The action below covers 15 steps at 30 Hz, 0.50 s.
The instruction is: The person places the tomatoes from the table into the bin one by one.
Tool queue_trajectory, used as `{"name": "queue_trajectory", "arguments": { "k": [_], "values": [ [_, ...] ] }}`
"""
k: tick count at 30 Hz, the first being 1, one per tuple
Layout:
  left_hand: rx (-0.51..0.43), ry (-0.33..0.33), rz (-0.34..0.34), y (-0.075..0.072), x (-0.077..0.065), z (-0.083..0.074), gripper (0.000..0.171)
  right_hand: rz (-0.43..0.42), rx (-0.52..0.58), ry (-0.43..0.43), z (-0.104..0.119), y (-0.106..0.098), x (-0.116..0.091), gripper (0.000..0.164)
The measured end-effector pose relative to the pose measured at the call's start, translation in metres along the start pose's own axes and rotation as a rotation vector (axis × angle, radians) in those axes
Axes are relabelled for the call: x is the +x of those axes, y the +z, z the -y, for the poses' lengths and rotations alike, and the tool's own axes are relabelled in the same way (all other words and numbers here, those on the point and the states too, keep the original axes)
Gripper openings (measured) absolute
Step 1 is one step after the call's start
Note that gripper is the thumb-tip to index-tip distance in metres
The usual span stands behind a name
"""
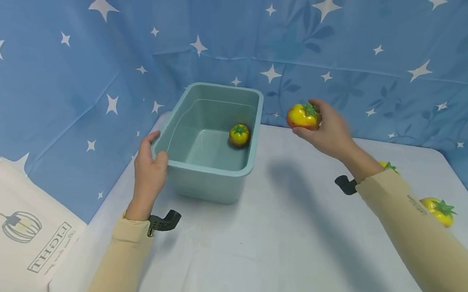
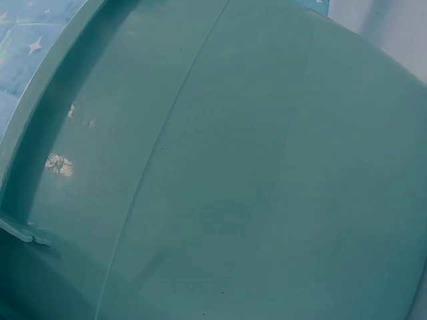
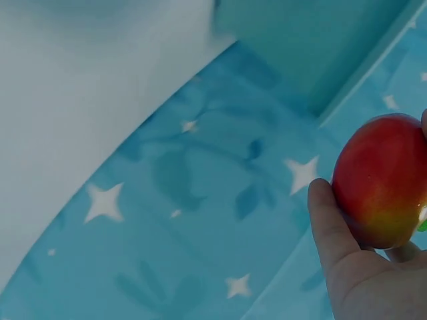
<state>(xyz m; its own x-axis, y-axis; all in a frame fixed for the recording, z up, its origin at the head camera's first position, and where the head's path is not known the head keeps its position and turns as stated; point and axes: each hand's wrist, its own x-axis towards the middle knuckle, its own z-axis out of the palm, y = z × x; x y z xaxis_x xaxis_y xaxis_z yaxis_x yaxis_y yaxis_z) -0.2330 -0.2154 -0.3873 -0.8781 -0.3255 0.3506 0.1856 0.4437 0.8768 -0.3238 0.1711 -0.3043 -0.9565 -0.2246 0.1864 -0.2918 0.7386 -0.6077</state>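
Observation:
My right hand (image 1: 329,131) grips a yellow-and-red tomato (image 1: 301,117) with a green leafy top and holds it above the table, to the right of the blue-green plastic bin (image 1: 205,183). In the right wrist view the tomato's red underside (image 3: 380,180) shows between thumb and fingers. My left hand (image 1: 151,172) holds the bin's near left corner, thumb at the front rim and fingers along the left side. Inside the bin a second tomato (image 1: 239,135) lies against the right wall. Only the bin's wall (image 2: 233,160) fills the left wrist view, with the hand out of sight.
Two more tomatoes are on the right of the white-covered table (image 1: 247,255): one (image 1: 438,211) beyond my right sleeve, the other (image 1: 388,166) partly hidden behind the forearm. A blue star-patterned cloth (image 1: 231,24) hangs behind the table and on its left.

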Motion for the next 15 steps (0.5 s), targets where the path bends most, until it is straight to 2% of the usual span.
{"name": "queue_trajectory", "arguments": {
  "k": [5,15],
  "values": [
    [0.007,0.003,0.001,0.0,0.0,0.0,0.058,0.012,0.034,-0.039,0.023,0.009,0.002,0.082],
    [0.019,0.007,-0.002,0.0,0.0,0.0,0.057,0.079,0.119,-0.061,0.055,0.027,0.007,0.082]
  ]
}}
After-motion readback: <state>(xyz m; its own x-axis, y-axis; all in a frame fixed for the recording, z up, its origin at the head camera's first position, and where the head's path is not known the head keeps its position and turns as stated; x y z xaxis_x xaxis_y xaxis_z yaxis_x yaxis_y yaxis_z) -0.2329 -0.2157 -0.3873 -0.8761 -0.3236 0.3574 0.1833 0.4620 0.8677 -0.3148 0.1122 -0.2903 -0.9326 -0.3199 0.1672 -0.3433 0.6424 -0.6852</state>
